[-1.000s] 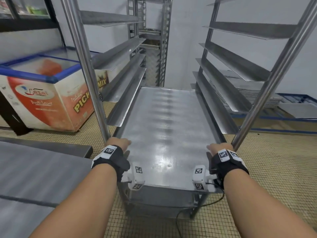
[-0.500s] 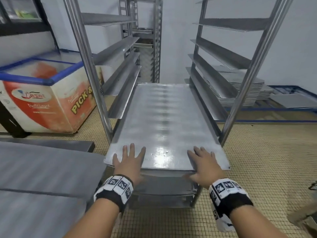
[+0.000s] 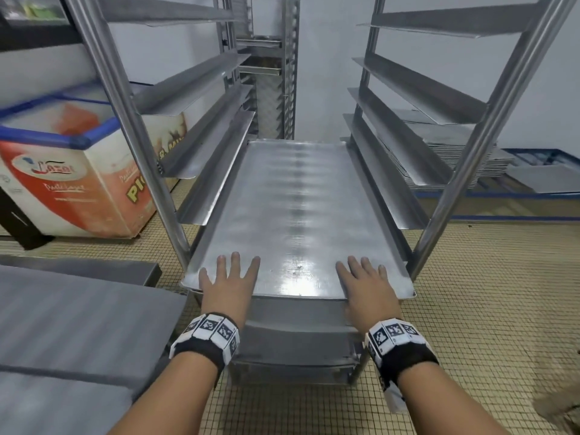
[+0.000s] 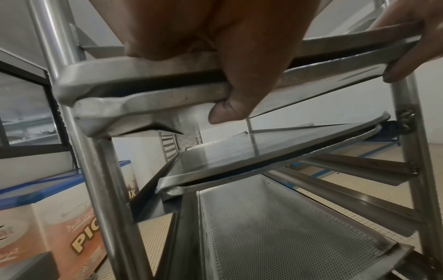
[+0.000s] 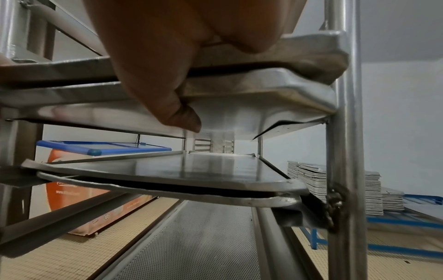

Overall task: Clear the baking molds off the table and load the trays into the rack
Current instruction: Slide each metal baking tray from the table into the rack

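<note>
A long steel tray (image 3: 298,215) lies on a pair of runners of the steel rack (image 3: 135,136), its near end sticking out past the front posts. My left hand (image 3: 230,281) lies on the near left corner and my right hand (image 3: 367,287) on the near right corner, fingers straight on top. In the left wrist view the left thumb (image 4: 230,108) hooks under the stacked tray rims (image 4: 143,75). The right thumb (image 5: 177,111) does the same under the rims (image 5: 275,85). Lower runners hold more flat trays (image 5: 191,170) and a perforated tray (image 4: 275,236).
A steel table (image 3: 62,324) stands close at my left. Beyond it is a chest freezer (image 3: 62,171) with a blue-rimmed lid. Several trays (image 3: 470,152) are stacked on a blue pallet at the right, and a second rack (image 3: 270,73) stands behind. The floor is tiled.
A second ago my hands gripped the tray's side edges near its end. They have shifted onto the top of the near edge, and the tray sits a little deeper in the rack.
</note>
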`<state>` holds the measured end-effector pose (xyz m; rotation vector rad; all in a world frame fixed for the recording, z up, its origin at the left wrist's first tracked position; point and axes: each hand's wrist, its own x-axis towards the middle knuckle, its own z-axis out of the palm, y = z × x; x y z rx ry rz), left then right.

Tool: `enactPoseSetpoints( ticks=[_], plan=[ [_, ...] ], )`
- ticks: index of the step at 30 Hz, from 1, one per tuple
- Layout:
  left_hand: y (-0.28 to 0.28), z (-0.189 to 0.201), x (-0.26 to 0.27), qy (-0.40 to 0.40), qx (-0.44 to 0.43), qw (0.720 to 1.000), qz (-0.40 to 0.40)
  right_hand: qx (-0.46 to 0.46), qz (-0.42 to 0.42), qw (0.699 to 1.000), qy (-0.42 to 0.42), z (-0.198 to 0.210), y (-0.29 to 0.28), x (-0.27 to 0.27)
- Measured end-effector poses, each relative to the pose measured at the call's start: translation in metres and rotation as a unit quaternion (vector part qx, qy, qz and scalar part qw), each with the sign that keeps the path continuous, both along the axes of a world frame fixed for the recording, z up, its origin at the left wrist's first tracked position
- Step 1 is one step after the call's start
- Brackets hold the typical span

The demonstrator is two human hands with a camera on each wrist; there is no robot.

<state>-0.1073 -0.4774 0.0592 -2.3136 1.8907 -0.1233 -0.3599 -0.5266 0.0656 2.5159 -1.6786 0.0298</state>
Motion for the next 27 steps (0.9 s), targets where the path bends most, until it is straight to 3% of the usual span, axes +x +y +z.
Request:
enactPoseSetpoints(
  ticks=[11,27],
  plan=[
    [-0.064,-0.006,0.006,-0.009,-0.043,0.999,0.01,-0.007,0.002,1.0,0.006,0.002,-0.065,0.005],
    [-0.099,-0.011,0.011,-0.025,-0.06,0.998,0.018,-0.008,0.006,1.0,-0.006,-0.001,-0.101,0.008]
  ],
)
